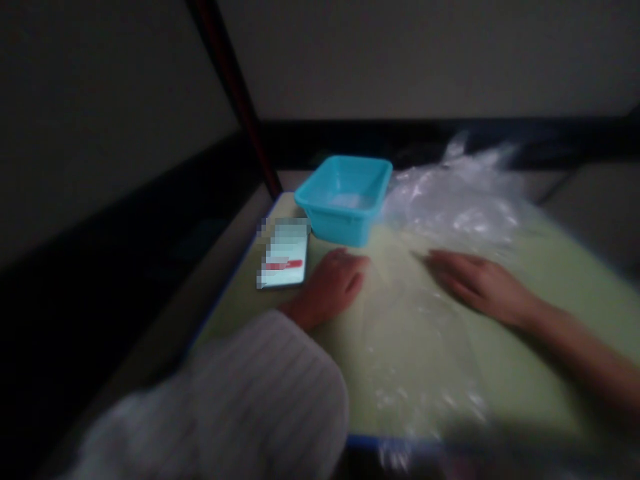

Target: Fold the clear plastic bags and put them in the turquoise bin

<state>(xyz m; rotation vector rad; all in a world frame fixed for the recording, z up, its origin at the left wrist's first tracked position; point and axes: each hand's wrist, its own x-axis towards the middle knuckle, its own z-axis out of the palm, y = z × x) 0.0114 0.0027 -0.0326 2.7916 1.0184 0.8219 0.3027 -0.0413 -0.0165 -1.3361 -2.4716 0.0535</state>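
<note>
A clear plastic bag (420, 347) lies flat on the table between my hands, its lower end hanging past the near edge. My left hand (335, 283), in a light ribbed sleeve, is closed at the bag's upper left corner, with fingers bent and the thumb tucked near them. Over the bag's upper right side, my right hand (467, 277) is open, fingers stretched to the left and somewhat blurred. Whether its fingertips touch the plastic, I cannot tell.
Behind my left hand stands a turquoise plastic basin (340, 223) with something pale inside. A heap of crumpled clear plastic bags (460, 197) lies at the back right. Left of my left hand is a lit phone (285, 257). The yellow-green table (540, 380) has a blue edge.
</note>
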